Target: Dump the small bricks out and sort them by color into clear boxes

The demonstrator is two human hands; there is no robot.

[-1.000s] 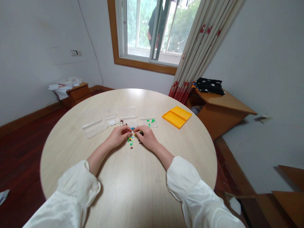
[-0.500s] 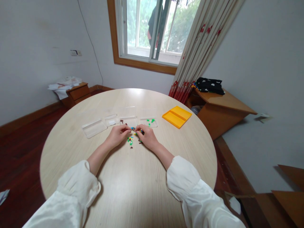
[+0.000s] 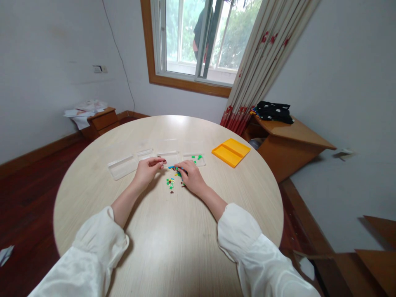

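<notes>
My left hand (image 3: 146, 170) is at the front edge of a clear tray (image 3: 172, 157). Its thumb and forefinger are pinched together beside small brown bricks (image 3: 165, 161); whether one is between the fingertips I cannot make out. My right hand (image 3: 191, 173) rests on a small heap of toy bricks (image 3: 177, 169), blue, green and yellow among them. Its fingers are curled down on the heap and partly hide it. Closer to me lie loose green, white and brown bricks (image 3: 170, 182) and a single dark brown piece (image 3: 172, 192).
Another clear tray (image 3: 202, 164) holds several green bricks. To the left stand a larger clear tray (image 3: 122, 168) and a smaller clear tray (image 3: 145, 153). A yellow two-part tray (image 3: 231, 152) lies at the right on the round table (image 3: 173, 247).
My left hand has drawn away from my right hand, moving left and up to the clear tray with brown bricks. My right hand stays nearly in place over the heap.
</notes>
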